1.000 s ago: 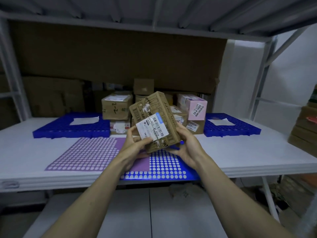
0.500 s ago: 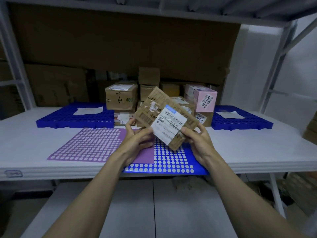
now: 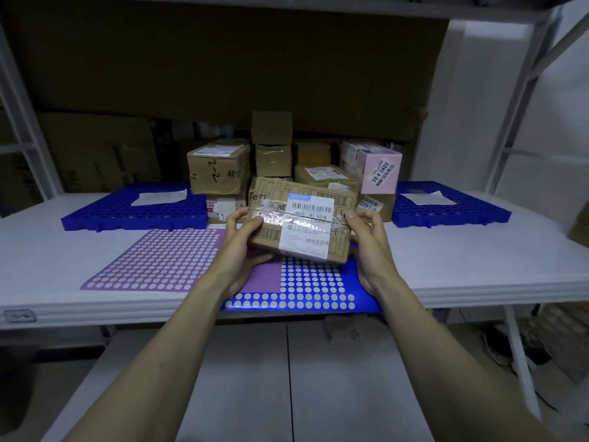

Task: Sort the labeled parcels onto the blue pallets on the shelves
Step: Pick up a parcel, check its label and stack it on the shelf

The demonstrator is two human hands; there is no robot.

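I hold a brown cardboard parcel [image 3: 299,218] with white barcode labels and clear tape level above the dotted mats. My left hand [image 3: 242,247] grips its left end, thumb on top and fingers beneath. My right hand [image 3: 366,240] grips its right end. Behind it stands a pile of other parcels [image 3: 220,169], among them a pink box [image 3: 379,169]. A blue pallet [image 3: 134,212] with a white paper slip lies at the back left of the white shelf, another blue pallet [image 3: 449,207] with a slip at the back right.
A purple dotted mat [image 3: 153,260] and a blue dotted mat [image 3: 306,288] lie flat at the white shelf's [image 3: 38,275] front edge. Shelf uprights [image 3: 19,110] rise at both sides. Large brown cartons line the back. A lower shelf surface [image 3: 287,378] lies below my arms.
I have turned the parcel from a tilted pose to level, label facing up, and lowered it slightly. The view has moved closer to the shelf.
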